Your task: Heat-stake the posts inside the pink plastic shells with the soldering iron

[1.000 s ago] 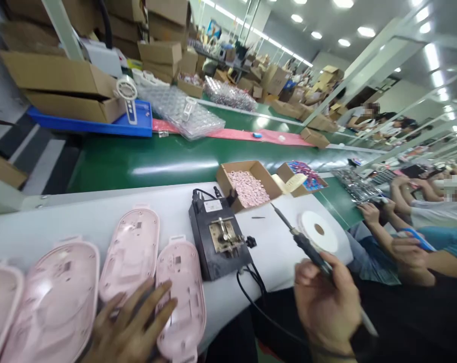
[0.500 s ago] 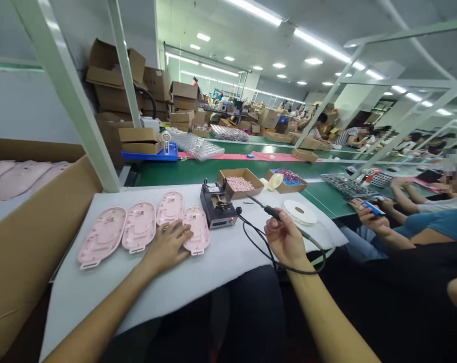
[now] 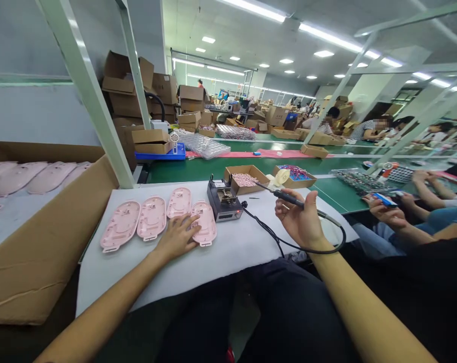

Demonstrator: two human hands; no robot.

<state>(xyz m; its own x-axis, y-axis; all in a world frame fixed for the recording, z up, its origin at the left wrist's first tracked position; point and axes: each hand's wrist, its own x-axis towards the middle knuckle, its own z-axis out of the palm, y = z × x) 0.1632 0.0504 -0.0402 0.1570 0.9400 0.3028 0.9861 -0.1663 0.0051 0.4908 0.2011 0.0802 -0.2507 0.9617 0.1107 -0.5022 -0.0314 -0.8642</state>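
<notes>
My left hand (image 3: 178,236) lies with fingers spread on the near edge of a pink plastic shell (image 3: 208,229), the rightmost of several laid out inner side up. Another pink shell (image 3: 179,203) sits just behind my fingertips, and two more pink shells (image 3: 120,227) are farther left. Raised above the table at the right, my right hand (image 3: 302,219) grips the dark handle of a soldering iron (image 3: 289,198). Its thin tip points up and left, and the cable loops past my wrist. A small black soldering station (image 3: 225,205) stands between my hands.
Behind the station sit a carton of small pink parts (image 3: 247,182) and a carton of coloured wires (image 3: 294,176). A large cardboard box (image 3: 54,227) holding pink shells flanks the left side. Metal posts rise at the table's back. A co-worker's hand (image 3: 387,209) is at the right.
My right hand has turned its palm more upward and the iron lies flatter, farther from my body. The view has swung slightly left. My left hand stays on the same shell.
</notes>
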